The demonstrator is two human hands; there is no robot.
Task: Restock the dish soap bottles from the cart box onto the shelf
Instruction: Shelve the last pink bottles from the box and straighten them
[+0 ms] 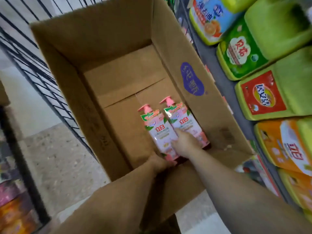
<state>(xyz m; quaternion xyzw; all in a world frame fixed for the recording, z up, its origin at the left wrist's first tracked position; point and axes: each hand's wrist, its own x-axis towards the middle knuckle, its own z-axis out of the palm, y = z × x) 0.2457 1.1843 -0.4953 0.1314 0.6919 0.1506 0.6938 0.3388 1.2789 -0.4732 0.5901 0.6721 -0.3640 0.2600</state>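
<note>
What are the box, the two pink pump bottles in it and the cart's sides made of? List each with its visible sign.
Cardboard box: brown corrugated-looking cardboard, matte, with folded flaps and seams.
Pink pump bottles, left and right: probably plastic, wrapped in glossy printed labels that catch glare; the pumps look like smooth pink plastic.
Cart side: thin dark bars, likely painted or coated metal wire.

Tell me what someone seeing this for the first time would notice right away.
Two pink pump bottles, the left bottle and the right bottle, lie side by side at the near right of the big open cardboard box. The left hand grips the left bottle's base while the right hand rests on both. Bright green and orange jugs crowd the shelf at right.
</note>
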